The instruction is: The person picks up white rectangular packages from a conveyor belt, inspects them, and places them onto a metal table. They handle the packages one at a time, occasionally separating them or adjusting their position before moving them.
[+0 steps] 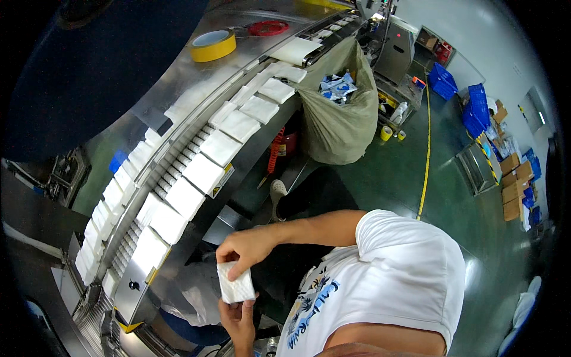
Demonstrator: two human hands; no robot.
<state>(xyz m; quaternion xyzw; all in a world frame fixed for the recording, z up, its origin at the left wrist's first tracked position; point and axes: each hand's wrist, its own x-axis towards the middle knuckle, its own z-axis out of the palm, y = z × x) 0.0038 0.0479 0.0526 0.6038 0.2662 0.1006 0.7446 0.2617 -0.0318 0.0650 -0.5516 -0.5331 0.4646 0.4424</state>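
My right hand (248, 249) grips the upper part of a small white folded pad (235, 287), with the fingers bent over its edge. My left hand (239, 318) holds the lower edge of the same pad from below, the fingers partly behind it. It looks square, soft and lightly textured. Left of my hands, a curved roller conveyor (189, 149) carries a row of similar white pads (185, 199) along its near side. Another row of white pads (113, 193) lines the far side of the metal rail.
A large olive sack (336, 128) holding blue-and-white wrappers stands beside the conveyor. Yellow tape (213, 46) and a red ring-shaped item (267, 28) lie on the metal table. A big dark blue shape (95, 77) covers the upper left. Blue crates (443, 81) and cardboard boxes (513, 193) stand right.
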